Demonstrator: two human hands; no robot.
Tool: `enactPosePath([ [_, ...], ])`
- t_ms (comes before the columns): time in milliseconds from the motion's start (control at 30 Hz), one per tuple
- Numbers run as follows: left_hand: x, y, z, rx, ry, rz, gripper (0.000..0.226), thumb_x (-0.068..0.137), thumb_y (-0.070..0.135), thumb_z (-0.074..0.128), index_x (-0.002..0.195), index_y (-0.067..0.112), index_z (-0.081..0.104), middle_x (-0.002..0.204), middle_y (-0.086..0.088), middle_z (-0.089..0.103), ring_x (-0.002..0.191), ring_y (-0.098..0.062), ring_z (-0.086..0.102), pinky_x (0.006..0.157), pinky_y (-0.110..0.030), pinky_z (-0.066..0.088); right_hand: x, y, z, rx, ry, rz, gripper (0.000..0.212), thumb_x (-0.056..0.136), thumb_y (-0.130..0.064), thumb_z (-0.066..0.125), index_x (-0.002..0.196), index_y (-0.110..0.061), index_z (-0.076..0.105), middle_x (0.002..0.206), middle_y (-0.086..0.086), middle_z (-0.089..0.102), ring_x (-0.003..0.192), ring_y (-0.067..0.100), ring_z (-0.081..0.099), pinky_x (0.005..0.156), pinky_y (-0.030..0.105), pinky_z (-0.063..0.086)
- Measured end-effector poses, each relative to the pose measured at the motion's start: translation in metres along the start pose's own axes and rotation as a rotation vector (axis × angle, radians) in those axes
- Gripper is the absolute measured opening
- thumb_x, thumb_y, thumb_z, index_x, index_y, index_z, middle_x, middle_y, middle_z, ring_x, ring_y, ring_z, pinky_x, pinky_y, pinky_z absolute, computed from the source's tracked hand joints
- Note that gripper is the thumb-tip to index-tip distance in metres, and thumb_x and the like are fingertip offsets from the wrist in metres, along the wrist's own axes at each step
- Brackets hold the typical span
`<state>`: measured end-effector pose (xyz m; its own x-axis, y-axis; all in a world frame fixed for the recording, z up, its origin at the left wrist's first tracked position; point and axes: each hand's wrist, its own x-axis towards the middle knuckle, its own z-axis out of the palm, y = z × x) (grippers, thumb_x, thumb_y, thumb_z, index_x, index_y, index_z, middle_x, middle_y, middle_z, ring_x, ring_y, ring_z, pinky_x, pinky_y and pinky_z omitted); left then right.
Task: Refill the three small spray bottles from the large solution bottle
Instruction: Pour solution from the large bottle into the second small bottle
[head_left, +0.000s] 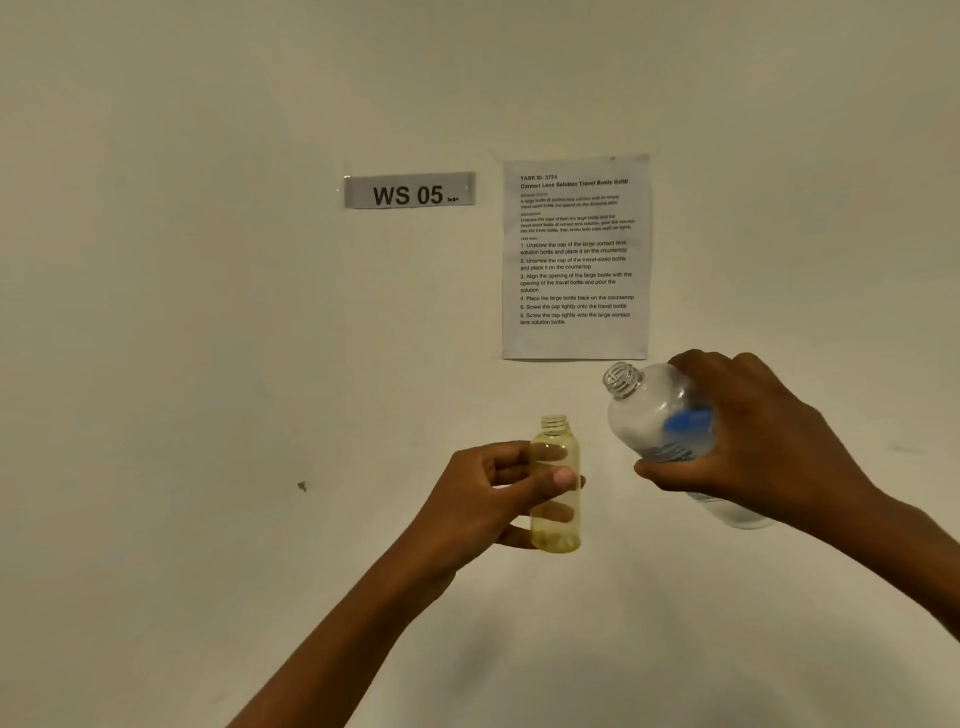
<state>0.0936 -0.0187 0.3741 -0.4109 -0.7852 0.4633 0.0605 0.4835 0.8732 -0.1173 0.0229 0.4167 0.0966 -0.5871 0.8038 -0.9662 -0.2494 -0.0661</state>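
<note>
My left hand (488, 499) grips a small yellowish clear bottle (557, 519), held upright in the air with its threaded neck uncapped and a little liquid at the bottom. My right hand (753, 441) grips the large clear solution bottle (654, 421), which carries a blue label. It is tilted, its open threaded mouth pointing up and to the left, above and to the right of the small bottle's neck. The two bottles do not touch. No liquid is visibly pouring. No other small bottles or caps are in view.
A pale wall fills the view. On it hang a grey "WS 05" sign (409, 191) and a printed instruction sheet (575, 257) just above the bottles. A small dark mark (302, 486) sits on the wall to the left.
</note>
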Motion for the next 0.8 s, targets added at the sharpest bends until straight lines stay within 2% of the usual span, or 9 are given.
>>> enactPosePath([
  [133,-0.004,0.003,0.001,0.000,-0.021,0.016,0.026,0.081,0.022,0.066,0.107,0.020,0.064,0.096,0.001,0.075,0.084,-0.017,0.072,0.061,-0.024,0.057,0.002,-0.008,-0.009,-0.029,-0.014,-0.046,0.070,0.054,-0.046,0.079,0.112,-0.023,0.047,0.077,-0.024,0.035,0.082,0.015,0.044,0.063,0.028,0.039],
  [233,-0.006,0.005,0.000,0.009,-0.034,0.027,0.030,0.077,0.028,0.066,0.107,0.021,0.065,0.096,0.001,0.075,0.086,-0.019,0.072,0.064,-0.027,0.058,0.003,-0.011,-0.011,-0.072,-0.037,-0.072,0.070,0.054,-0.051,0.075,0.112,-0.024,0.045,0.080,-0.017,0.044,0.079,0.018,0.049,0.065,0.030,0.044],
  [300,-0.008,0.007,-0.001,0.012,-0.047,0.019,0.041,0.073,0.032,0.066,0.112,0.018,0.064,0.097,0.000,0.075,0.087,-0.019,0.072,0.066,-0.028,0.059,0.002,-0.013,-0.013,-0.089,-0.053,-0.081,0.071,0.055,-0.054,0.074,0.113,-0.026,0.044,0.091,-0.009,0.052,0.080,0.018,0.049,0.065,0.027,0.042],
  [367,-0.010,0.009,-0.001,0.016,-0.060,0.014,0.041,0.076,0.030,0.065,0.114,0.016,0.063,0.098,-0.001,0.074,0.087,-0.019,0.072,0.065,-0.028,0.059,0.001,-0.015,-0.013,-0.114,-0.073,-0.106,0.073,0.057,-0.054,0.074,0.117,-0.028,0.043,0.095,-0.009,0.050,0.081,0.015,0.046,0.061,0.019,0.035],
  [433,-0.012,0.011,-0.002,0.011,-0.068,0.013,0.037,0.079,0.026,0.064,0.115,0.016,0.062,0.099,-0.001,0.074,0.088,-0.019,0.072,0.063,-0.029,0.058,-0.001,-0.020,-0.015,-0.133,-0.082,-0.129,0.073,0.059,-0.053,0.075,0.119,-0.028,0.042,0.092,-0.013,0.041,0.079,0.014,0.041,0.058,0.013,0.028],
  [533,-0.014,0.012,-0.002,0.014,-0.075,0.015,0.035,0.081,0.025,0.064,0.115,0.016,0.062,0.100,-0.001,0.074,0.089,-0.020,0.072,0.064,-0.030,0.059,-0.002,-0.025,-0.019,-0.151,-0.083,-0.157,0.073,0.061,-0.052,0.074,0.121,-0.025,0.042,0.091,-0.014,0.036,0.079,0.012,0.039,0.063,0.020,0.030],
  [633,-0.016,0.014,-0.002,0.012,-0.082,0.020,0.036,0.080,0.027,0.064,0.114,0.016,0.063,0.100,-0.001,0.074,0.089,-0.020,0.072,0.065,-0.031,0.059,-0.003,-0.028,-0.022,-0.160,-0.086,-0.166,0.073,0.061,-0.050,0.075,0.122,-0.023,0.044,0.088,-0.017,0.040,0.079,0.012,0.038,0.066,0.023,0.034],
  [700,-0.017,0.014,-0.003,0.007,-0.083,0.022,0.040,0.076,0.030,0.065,0.113,0.016,0.064,0.099,-0.002,0.074,0.089,-0.021,0.072,0.064,-0.030,0.059,-0.004,-0.030,-0.023,-0.154,-0.081,-0.178,0.073,0.059,-0.048,0.076,0.120,-0.022,0.047,0.079,-0.021,0.033,0.076,0.013,0.036,0.059,0.018,0.029],
  [800,-0.018,0.014,-0.004,0.014,-0.077,0.023,0.038,0.079,0.027,0.065,0.115,0.014,0.063,0.099,-0.002,0.074,0.088,-0.020,0.072,0.063,-0.029,0.058,-0.004,-0.033,-0.024,-0.164,-0.108,-0.188,0.074,0.060,-0.049,0.076,0.123,-0.024,0.044,0.088,-0.018,0.032,0.076,0.012,0.034,0.060,0.007,0.022],
])
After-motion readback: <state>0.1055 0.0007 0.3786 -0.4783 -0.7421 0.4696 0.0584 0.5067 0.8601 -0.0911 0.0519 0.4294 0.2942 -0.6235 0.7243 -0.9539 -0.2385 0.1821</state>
